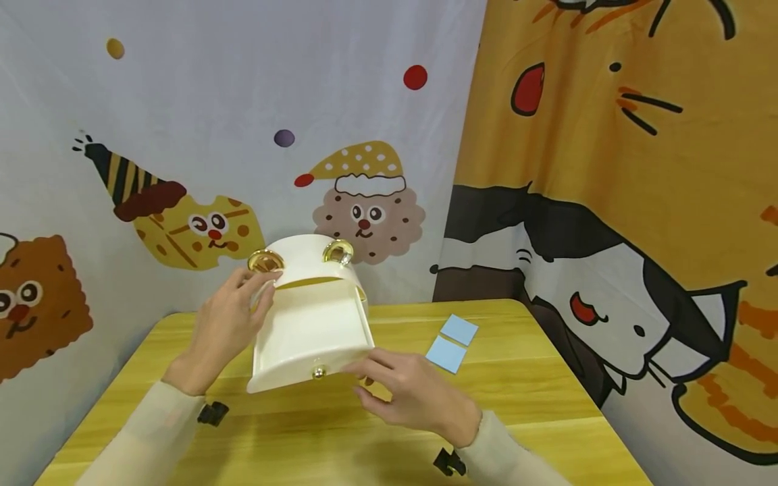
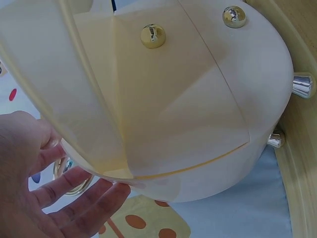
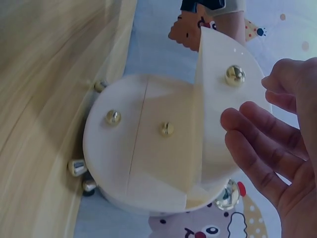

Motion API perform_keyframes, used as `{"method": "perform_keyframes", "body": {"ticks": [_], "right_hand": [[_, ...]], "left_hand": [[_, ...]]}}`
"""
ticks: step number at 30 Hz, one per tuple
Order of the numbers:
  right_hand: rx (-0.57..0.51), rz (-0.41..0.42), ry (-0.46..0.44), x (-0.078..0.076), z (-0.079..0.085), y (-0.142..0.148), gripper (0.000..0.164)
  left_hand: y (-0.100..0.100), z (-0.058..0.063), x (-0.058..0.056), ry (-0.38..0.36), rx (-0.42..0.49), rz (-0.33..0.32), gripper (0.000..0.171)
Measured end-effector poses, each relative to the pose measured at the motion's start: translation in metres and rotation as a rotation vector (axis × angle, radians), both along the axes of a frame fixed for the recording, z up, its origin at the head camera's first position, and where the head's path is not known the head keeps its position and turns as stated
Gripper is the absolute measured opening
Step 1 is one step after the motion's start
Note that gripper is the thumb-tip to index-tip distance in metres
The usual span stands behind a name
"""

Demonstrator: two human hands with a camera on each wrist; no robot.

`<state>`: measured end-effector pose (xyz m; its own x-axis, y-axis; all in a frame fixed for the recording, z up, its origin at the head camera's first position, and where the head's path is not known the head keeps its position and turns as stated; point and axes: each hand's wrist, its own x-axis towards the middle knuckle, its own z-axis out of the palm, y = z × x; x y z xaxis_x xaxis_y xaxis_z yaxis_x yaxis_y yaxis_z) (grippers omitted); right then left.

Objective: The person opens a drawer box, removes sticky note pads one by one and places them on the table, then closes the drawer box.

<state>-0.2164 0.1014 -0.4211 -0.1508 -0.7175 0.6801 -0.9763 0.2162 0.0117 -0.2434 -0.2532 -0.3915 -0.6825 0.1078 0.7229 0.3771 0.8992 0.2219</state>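
A small white rounded drawer chest [image 1: 306, 251] with gold rings on top stands on the table. Its top drawer [image 1: 313, 317] is pulled well out, and no contents show inside. My left hand [image 1: 221, 324] rests its fingertips on the chest's upper left side, near a gold ring [image 1: 265, 260], its fingers extended. At the drawer's right front corner is my right hand [image 1: 419, 391]; in the right wrist view its loosely bent fingers lie close before the drawer front [image 3: 218, 64], beside a gold knob [image 3: 235, 75]. The lower drawers [image 2: 188, 99] are closed.
Two light blue square cards [image 1: 452, 343] lie on the wood-patterned table [image 1: 516, 391], right of the chest. Behind the table hangs a cartoon-printed curtain [image 1: 231, 88]. Short metallic feet [image 3: 77, 167] hold the chest above the tabletop.
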Motion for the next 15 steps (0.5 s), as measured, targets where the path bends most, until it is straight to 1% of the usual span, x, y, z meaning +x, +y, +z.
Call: {"method": "perform_keyframes", "body": {"ticks": [6,15], "right_hand": [[0.013,-0.010,0.042,0.002,-0.001,-0.013,0.044],[0.015,0.003,0.025,0.002,-0.006,-0.025,0.041]], "left_hand": [[0.000,0.002,-0.001,-0.004,0.000,-0.005,0.032],[-0.001,0.001,0.001,-0.018,0.006,-0.001,0.032]]}}
